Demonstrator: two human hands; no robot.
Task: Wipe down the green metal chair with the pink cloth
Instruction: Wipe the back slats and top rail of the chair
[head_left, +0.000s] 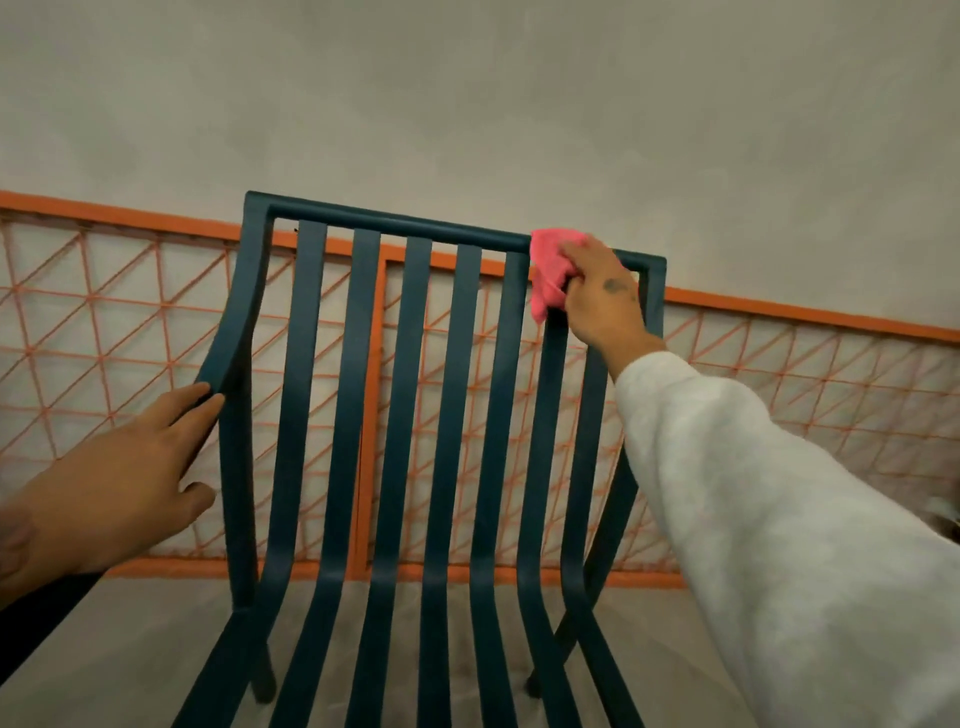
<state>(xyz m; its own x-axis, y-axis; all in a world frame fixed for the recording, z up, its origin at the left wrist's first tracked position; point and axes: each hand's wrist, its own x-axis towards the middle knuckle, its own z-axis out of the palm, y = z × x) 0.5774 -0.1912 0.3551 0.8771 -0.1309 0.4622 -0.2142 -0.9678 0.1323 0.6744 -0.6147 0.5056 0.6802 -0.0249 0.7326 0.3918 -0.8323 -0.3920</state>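
Chair (408, 364), green metal, slatted, stands directly before us. Nearest, the left grip (119, 467) has its fingers straight and apart, resting flat against the side post (234, 415) without wrapping it. Farther out, the right grip (602, 296) is clamped on the bunched pink cloth (550, 260), pressed to the top rail (389, 221), with the rail's corner just right of the grip. Risks, as we judge them: the wad covers little rail, so strokes may skip patches. A hard push could tip the seat back toward the orange lattice (779, 374) beyond, since the left grip only rests.
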